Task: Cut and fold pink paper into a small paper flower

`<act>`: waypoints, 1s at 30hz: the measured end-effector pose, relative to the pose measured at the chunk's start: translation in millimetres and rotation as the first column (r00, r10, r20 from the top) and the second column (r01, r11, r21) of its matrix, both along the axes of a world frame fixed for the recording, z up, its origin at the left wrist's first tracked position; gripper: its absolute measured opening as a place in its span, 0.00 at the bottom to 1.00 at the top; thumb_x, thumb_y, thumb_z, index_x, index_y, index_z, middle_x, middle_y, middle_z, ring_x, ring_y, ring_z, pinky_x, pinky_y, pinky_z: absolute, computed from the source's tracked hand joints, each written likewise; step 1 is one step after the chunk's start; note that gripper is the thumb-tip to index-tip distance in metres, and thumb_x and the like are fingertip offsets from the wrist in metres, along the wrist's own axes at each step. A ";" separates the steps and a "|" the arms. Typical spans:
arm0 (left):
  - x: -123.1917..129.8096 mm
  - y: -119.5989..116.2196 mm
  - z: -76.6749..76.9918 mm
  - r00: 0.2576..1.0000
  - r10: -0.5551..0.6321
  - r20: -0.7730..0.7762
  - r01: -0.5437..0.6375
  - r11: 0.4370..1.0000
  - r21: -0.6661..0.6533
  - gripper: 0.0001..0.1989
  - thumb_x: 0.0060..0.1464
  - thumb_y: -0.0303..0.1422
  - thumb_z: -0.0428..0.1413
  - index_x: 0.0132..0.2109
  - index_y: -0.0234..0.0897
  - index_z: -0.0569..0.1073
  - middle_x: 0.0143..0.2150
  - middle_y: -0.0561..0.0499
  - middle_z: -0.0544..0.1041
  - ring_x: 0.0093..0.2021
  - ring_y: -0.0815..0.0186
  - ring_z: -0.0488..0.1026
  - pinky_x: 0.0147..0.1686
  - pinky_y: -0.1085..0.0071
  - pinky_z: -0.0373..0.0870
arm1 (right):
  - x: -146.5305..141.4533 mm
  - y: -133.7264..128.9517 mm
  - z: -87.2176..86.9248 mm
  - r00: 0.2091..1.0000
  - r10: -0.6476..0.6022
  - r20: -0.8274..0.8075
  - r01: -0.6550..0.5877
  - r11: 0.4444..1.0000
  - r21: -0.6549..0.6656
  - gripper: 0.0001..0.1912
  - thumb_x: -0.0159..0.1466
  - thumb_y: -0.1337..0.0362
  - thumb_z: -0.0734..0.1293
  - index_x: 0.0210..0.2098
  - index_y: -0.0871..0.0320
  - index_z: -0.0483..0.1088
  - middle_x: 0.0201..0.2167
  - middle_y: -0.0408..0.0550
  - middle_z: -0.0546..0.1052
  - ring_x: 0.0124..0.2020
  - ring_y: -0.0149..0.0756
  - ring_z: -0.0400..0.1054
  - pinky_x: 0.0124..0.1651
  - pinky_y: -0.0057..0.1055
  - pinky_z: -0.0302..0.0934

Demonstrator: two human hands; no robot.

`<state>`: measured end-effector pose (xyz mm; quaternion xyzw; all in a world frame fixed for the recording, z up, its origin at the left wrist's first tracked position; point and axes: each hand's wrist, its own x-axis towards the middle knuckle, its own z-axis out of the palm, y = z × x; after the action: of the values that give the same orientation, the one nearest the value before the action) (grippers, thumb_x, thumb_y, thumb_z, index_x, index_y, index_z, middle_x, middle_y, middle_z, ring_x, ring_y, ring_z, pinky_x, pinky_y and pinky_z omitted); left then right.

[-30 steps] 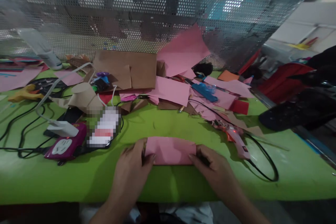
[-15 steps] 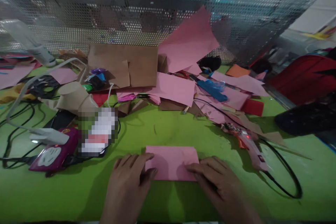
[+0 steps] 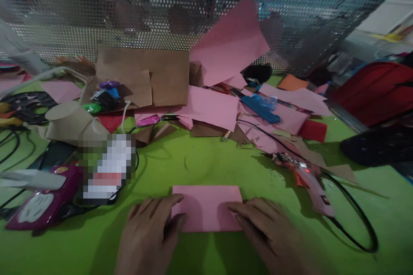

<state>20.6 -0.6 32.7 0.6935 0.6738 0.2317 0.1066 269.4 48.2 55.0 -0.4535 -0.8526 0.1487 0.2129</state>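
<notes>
Item: folded pink paper [image 3: 206, 207], a flat rectangle lying on the green table [image 3: 206, 161], pinned at both short ends by our fingers. Our left hand [image 3: 149, 234] rests palm down, fingers spread loosely and flat, their tips [image 3: 177, 200] on the paper's left edge; nothing is gripped. Our right hand [image 3: 267, 232] lies likewise, fingers extended and slightly parted, tips [image 3: 232, 208] pressing the right lower part of the sheet. Just right of our right fingers lies a glue gun [image 3: 308, 182], its black cord [image 3: 358, 223] looping further right. Left of our left fingers sits a magenta power strip [image 3: 41, 202]. Well beyond our fingertips: loose pink sheets [image 3: 213, 109], a brown paper piece [image 3: 145, 75], a blue tool [image 3: 260, 109], and a perforated metal screen [image 3: 161, 8] behind all.
</notes>
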 end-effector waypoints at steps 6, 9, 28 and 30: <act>-0.8 0.2 -1.8 1.000 0.006 -0.027 -0.006 1.000 0.025 0.11 0.60 0.34 0.52 0.48 0.44 0.74 0.31 0.52 0.79 0.31 0.60 0.75 0.33 0.64 0.67 | 0.5 -1.6 0.2 1.000 -0.022 0.007 0.022 1.000 -0.003 0.14 0.67 0.65 0.60 0.48 0.47 0.72 0.33 0.46 0.77 0.33 0.38 0.72 0.31 0.33 0.66; -0.7 0.4 -1.9 0.999 0.007 -0.039 -0.005 1.000 0.027 0.10 0.60 0.34 0.52 0.48 0.44 0.74 0.31 0.52 0.79 0.31 0.60 0.75 0.33 0.64 0.67 | 1.8 -2.7 -0.4 0.999 -0.028 0.021 0.028 0.999 -0.023 0.14 0.68 0.65 0.60 0.49 0.47 0.72 0.34 0.46 0.77 0.33 0.38 0.72 0.31 0.33 0.66; -1.0 -2.4 -4.2 0.996 -0.009 -0.086 0.007 1.000 -0.025 0.10 0.61 0.34 0.52 0.49 0.45 0.71 0.35 0.52 0.78 0.35 0.58 0.74 0.36 0.60 0.66 | -4.0 -4.9 -0.8 0.999 -0.047 -0.004 0.047 0.999 -0.007 0.14 0.68 0.67 0.58 0.48 0.51 0.72 0.33 0.47 0.75 0.34 0.38 0.70 0.33 0.33 0.64; -1.0 -2.2 -1.7 0.993 -0.030 -0.114 0.030 1.000 0.001 0.11 0.61 0.34 0.53 0.50 0.44 0.71 0.37 0.51 0.78 0.36 0.58 0.74 0.36 0.60 0.66 | -4.6 -6.2 -2.5 0.998 -0.063 0.007 0.063 0.998 -0.009 0.13 0.69 0.66 0.58 0.48 0.51 0.72 0.34 0.47 0.75 0.35 0.39 0.70 0.34 0.34 0.64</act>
<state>19.6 -2.8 31.0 0.7158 0.6680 0.1909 0.0703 264.9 42.1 52.4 -0.4817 -0.8379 0.1441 0.2124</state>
